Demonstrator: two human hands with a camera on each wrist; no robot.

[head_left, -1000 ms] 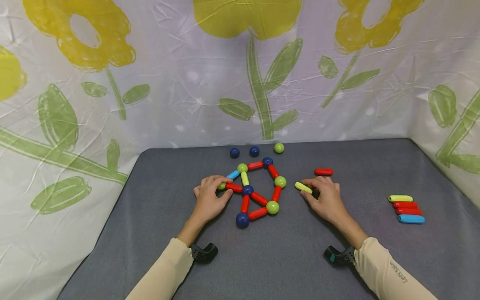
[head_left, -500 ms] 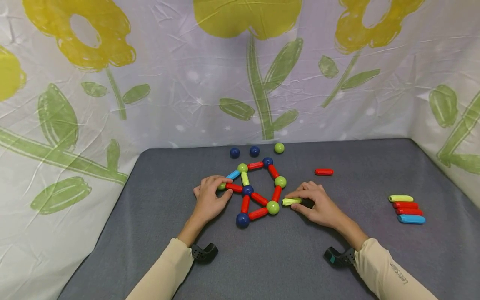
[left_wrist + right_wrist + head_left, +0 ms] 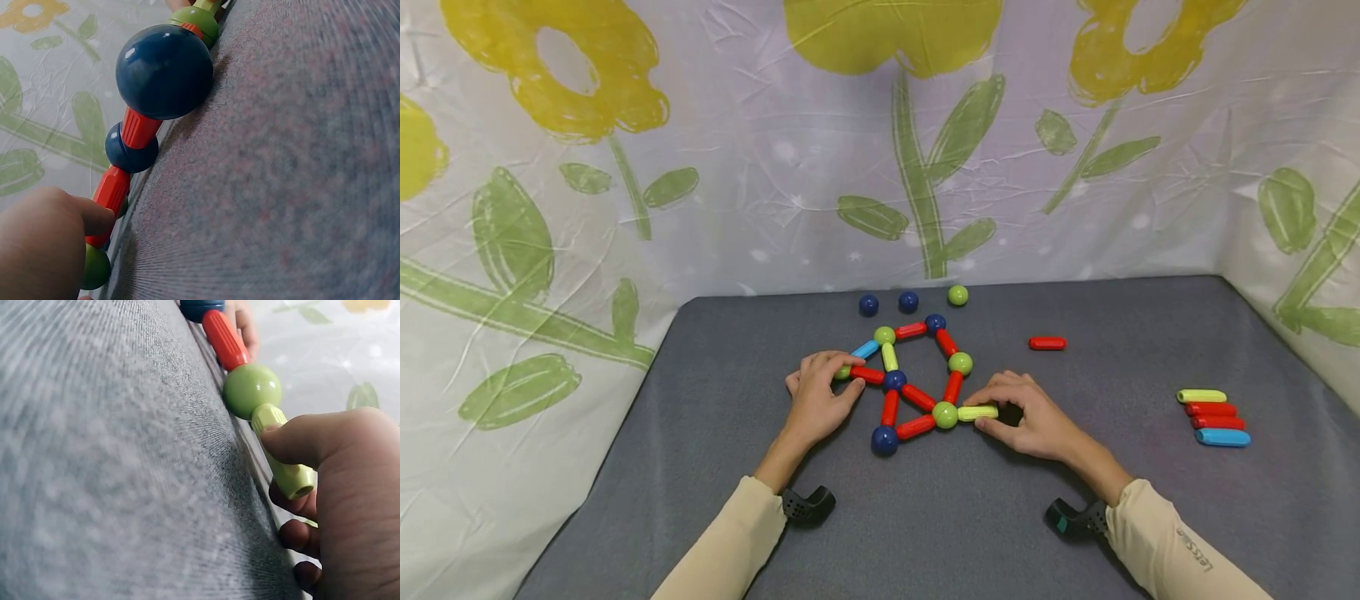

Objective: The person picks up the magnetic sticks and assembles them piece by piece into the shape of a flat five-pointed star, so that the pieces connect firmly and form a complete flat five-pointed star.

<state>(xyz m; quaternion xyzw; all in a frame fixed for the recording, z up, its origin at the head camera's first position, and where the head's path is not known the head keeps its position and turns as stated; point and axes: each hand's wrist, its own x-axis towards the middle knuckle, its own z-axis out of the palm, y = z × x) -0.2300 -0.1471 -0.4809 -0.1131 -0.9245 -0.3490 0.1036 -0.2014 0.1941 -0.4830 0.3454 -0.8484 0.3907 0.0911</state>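
Observation:
A flat figure of magnetic rods and balls lies on the grey table. My left hand [image 3: 822, 396] is at its left corner, pinching a red magnetic rod [image 3: 112, 190] beside a green ball [image 3: 95, 267]; the fingers partly hide that ball. My right hand [image 3: 1033, 418] pinches a yellow-green magnetic rod [image 3: 977, 412] between thumb and fingers. The rod's far end touches the green ball [image 3: 253, 391] at the figure's right corner. A larger blue ball [image 3: 885, 440] forms the front corner, and another blue ball [image 3: 895, 381] joins several rods in the middle.
Behind the figure sit two loose blue balls [image 3: 908, 302] and a green one [image 3: 957, 295]. A single red rod [image 3: 1047, 343] lies beyond my right hand. Farther right, a yellow-green rod [image 3: 1201, 396], two red rods and a blue rod [image 3: 1222, 437] form a row. A flowered cloth hangs behind.
My right hand has moved left and nearer, bringing the yellow-green magnetic rod against the green ball at the right corner and turning it almost level. The left hand has stayed in place.

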